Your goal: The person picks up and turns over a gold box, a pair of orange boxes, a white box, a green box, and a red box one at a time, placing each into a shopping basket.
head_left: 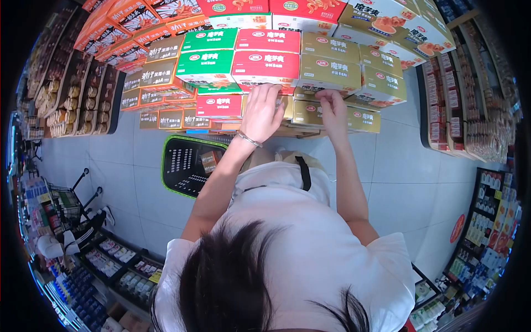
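A stack of snack boxes stands in front of me. My left hand (263,112), with a bracelet at the wrist, lies with stretched fingers against the lower front of the stack, below a red box (264,66). Its fingers partly cover the lower boxes. My right hand (334,108) is at the gold boxes (331,72), its fingers bent and drawn together at a lower gold box (307,112). What its fingertips hold, if anything, is hidden. Green boxes (204,63) sit left of the red ones.
A black shopping basket (180,166) with a green rim stands on the floor at left, a small box (209,161) inside. Orange boxes (127,25) are stacked at upper left. Shelves (94,94) line both sides. Another person's leg (83,232) and a cart (63,202) are at left.
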{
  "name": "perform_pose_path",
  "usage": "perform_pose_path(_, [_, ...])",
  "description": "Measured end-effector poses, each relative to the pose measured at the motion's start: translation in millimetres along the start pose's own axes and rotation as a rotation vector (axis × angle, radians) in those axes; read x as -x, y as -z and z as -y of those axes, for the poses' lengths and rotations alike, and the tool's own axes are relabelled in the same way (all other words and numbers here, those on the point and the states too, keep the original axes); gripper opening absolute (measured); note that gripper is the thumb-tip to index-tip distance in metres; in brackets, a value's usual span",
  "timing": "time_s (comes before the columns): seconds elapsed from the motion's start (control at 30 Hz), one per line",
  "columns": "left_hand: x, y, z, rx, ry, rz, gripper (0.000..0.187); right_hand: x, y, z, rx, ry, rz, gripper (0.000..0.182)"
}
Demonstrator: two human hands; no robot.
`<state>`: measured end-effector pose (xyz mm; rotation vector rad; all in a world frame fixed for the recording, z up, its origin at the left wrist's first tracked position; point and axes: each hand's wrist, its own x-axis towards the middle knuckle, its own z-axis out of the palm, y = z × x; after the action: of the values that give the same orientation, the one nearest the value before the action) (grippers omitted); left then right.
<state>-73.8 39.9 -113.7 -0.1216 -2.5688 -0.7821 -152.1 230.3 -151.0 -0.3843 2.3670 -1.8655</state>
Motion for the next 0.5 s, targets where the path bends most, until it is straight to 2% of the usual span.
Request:
perform_pose_path(0.4, [35, 3, -3, 0.010, 0.007, 0.124, 0.049, 39, 2, 1, -0.088, 0.017, 0.040, 0.014])
perform_pose_path(0.5, [46, 3, -5, 0.008, -0.014, 0.129, 0.046, 53, 1, 3, 0.040, 0.039, 0.057, 0.013])
